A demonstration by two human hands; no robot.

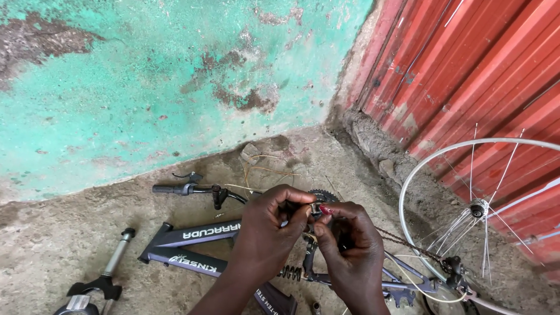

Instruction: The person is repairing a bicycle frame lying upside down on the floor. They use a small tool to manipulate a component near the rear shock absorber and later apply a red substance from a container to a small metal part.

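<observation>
At the lower centre of the frame the left hand [271,230] and the right hand [344,242] meet over an upturned bicycle frame [192,245] that lies on the dirt floor. Between them sits a small metal part [315,210], pinched by the left thumb and forefinger from one side and by the right fingertips from the other; the fingers of both hands are closed together on it. What kind of part it is cannot be told, as the fingers cover most of it.

The risks appear to come from the grip and the ground. The part is small and held only at the fingertips, so a slip would likely drop it onto the rough floor among the stones, or into the frame near the coil spring [290,272] directly beneath. The rusty chain [408,245] runs just right of the right hand toward the bare wheel rim [408,192] at the right of the frame; a jerk of the wrist could snag it. The toothed chainring [322,195] sits just behind the fingers and could scrape a knuckle.
</observation>
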